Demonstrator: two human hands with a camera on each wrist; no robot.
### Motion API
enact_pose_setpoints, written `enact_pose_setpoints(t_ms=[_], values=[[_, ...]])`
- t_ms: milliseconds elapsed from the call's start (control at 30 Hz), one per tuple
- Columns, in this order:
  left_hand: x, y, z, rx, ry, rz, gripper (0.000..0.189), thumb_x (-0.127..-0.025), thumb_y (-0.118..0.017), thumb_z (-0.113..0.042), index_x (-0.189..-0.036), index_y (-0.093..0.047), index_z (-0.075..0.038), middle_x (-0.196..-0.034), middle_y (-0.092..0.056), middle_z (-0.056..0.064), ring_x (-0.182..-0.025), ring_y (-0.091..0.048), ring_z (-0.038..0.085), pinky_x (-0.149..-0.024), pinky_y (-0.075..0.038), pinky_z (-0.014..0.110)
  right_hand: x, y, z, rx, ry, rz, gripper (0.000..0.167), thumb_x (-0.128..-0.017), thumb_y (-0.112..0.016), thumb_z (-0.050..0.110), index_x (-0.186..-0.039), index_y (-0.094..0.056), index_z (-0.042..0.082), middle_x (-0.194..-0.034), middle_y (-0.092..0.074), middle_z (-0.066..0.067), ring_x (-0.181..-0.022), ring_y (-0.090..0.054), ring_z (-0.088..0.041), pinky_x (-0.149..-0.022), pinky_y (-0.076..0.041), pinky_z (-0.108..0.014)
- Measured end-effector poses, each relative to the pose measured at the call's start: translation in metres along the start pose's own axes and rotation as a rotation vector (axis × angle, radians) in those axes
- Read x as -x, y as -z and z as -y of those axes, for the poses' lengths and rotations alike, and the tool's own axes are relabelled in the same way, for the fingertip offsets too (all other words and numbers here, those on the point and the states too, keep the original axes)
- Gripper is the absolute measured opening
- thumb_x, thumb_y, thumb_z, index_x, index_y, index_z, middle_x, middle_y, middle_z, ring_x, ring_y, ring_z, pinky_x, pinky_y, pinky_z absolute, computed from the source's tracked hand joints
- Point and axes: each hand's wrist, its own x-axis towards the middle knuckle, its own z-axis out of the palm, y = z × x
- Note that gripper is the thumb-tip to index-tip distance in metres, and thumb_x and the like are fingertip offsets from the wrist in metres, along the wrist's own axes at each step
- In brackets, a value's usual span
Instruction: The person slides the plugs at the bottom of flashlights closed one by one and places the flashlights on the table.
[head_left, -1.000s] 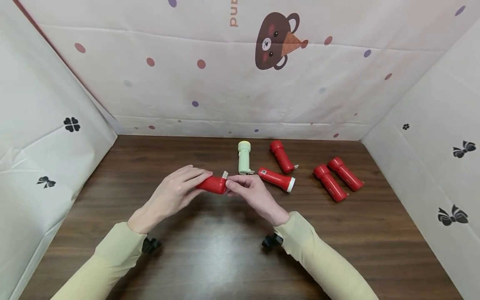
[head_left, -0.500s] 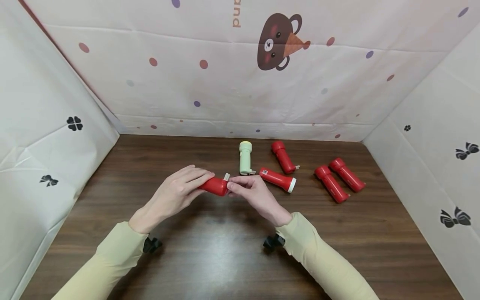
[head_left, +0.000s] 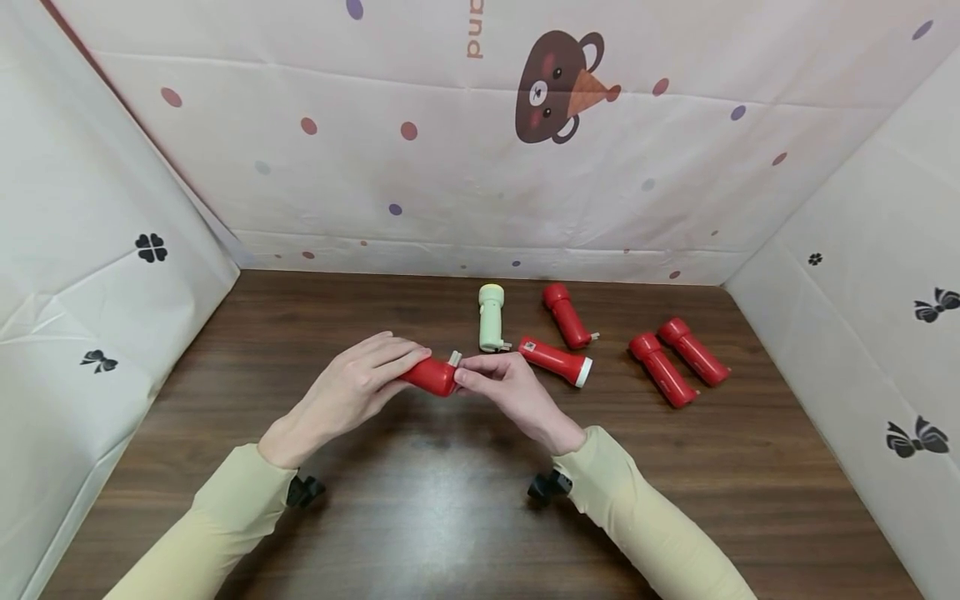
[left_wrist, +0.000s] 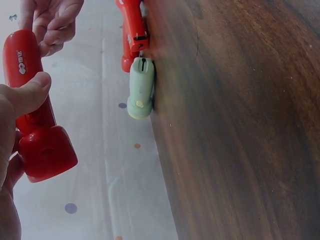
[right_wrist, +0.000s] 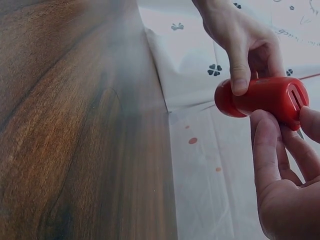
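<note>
Red plug-in flashlight [head_left: 433, 377] sits mid-frame in the head view, between the two hands, apparently lifted off the counter [head_left: 420, 517]. Left hand [head_left: 366, 377] grips it around the head end and body, thumb along the barrel. Right hand [head_left: 506, 383] pinches the tail end, thumb by the slotted end face, fingertips against the side. Pale plug prongs [head_left: 455, 358] stick out at the tail, pointing up.

Risks: smooth, rounded plastic, so the body could twist or slide in the left hand if the right pushes hard at the tail. Sideways thumb pressure might bend the prongs or catch a fingertip at the slot. If the right lets go first and the left hold is loose, it could drop and roll.

Spacing is the other likely trouble: the mint-green flashlight [head_left: 491, 321] and the white-rimmed red flashlight [head_left: 553, 362] lie just beyond the right hand, so a wide swing could knock either. The red flashlight at upper centre-right [head_left: 567, 317] is near those two; the pair of red flashlights at right of frame [head_left: 663, 370] lies well apart, lower risk. Exact fingertip contact on the far side: can't tell.
</note>
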Motion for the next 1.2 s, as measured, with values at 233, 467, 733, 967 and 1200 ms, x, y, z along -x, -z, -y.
enact_pose_setpoints(t_ms=[233, 467, 733, 967, 1200], values=[[0.0004, 0.0003, -0.0006, -0.012, -0.002, 0.006, 0.061, -0.070, -0.095, -0.002, -0.127, -0.074, -0.006, -0.118, -0.078, 0.007, -0.110, -0.072, 0.026, -0.101, -0.060, 0.054, 0.0003, -0.0006, -0.0028, 0.020, 0.017, 0.009, 0.035, -0.100, -0.069, 0.010, -0.130, -0.070, -0.006, -0.122, -0.076, -0.022, -0.098, -0.076, -0.019, -0.105, -0.059, -0.054], [-0.0010, 0.0010, -0.0021, -0.023, 0.001, 0.013, 0.062, -0.070, -0.096, -0.004, -0.128, -0.073, -0.007, -0.117, -0.079, 0.008, -0.110, -0.073, 0.027, -0.103, -0.060, 0.055, 0.0011, -0.0020, -0.0014, 0.045, 0.037, -0.011, 0.032, -0.098, -0.069, 0.007, -0.127, -0.071, -0.008, -0.120, -0.077, -0.023, -0.090, -0.073, -0.005, -0.095, -0.063, -0.037], [-0.0015, 0.0012, -0.0023, -0.028, 0.004, 0.014, 0.064, -0.068, -0.097, -0.004, -0.127, -0.074, -0.008, -0.117, -0.079, 0.007, -0.109, -0.073, 0.026, -0.102, -0.060, 0.054, 0.0010, -0.0025, -0.0024, 0.067, 0.049, -0.020, 0.031, -0.097, -0.071, 0.004, -0.126, -0.072, -0.008, -0.121, -0.076, -0.025, -0.088, -0.070, -0.001, -0.091, -0.063, -0.033], [-0.0020, 0.0008, -0.0022, -0.028, -0.013, 0.012, 0.061, -0.070, -0.096, -0.004, -0.126, -0.074, -0.007, -0.117, -0.079, 0.006, -0.109, -0.073, 0.025, -0.101, -0.060, 0.052, 0.0034, -0.0026, -0.0002, 0.087, 0.054, -0.017, 0.033, -0.097, -0.072, 0.006, -0.127, -0.072, -0.006, -0.125, -0.074, -0.027, -0.090, -0.070, -0.002, -0.088, -0.062, -0.027], [-0.0024, 0.0004, -0.0025, -0.016, -0.025, 0.007, 0.058, -0.070, -0.095, -0.002, -0.124, -0.075, -0.006, -0.116, -0.079, 0.007, -0.108, -0.074, 0.024, -0.100, -0.061, 0.049, 0.0041, -0.0029, -0.0011, 0.083, 0.053, -0.012, 0.033, -0.096, -0.073, 0.006, -0.127, -0.072, -0.006, -0.129, -0.073, -0.027, -0.091, -0.070, -0.002, -0.085, -0.060, -0.020]])
